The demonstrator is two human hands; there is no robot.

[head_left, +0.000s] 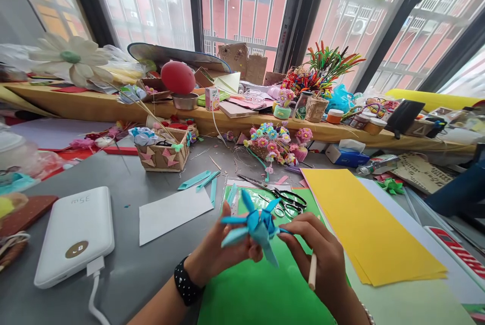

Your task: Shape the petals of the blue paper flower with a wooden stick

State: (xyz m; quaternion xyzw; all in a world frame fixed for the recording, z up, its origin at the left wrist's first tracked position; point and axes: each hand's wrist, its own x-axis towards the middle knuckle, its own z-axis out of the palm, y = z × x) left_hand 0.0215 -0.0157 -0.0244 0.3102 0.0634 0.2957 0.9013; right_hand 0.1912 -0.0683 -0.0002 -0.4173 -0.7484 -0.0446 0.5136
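Note:
A blue paper pinwheel [254,227] with pointed blades is held up over a green sheet [257,292] on the grey table. My left hand [217,251] pinches the pinwheel from the left, fingers closed on its blades. My right hand [318,259] grips it from the right at its centre, and a thin wooden stick [312,270] runs down through the closed fingers. A black dotted band sits on my left wrist.
Scissors [286,198] lie just beyond the pinwheel. Yellow sheets [364,224] lie to the right, a white paper [172,214] and a white power bank [76,231] with cable to the left. A cardboard basket [162,155], paper flowers [273,143] and craft clutter fill the back ledge.

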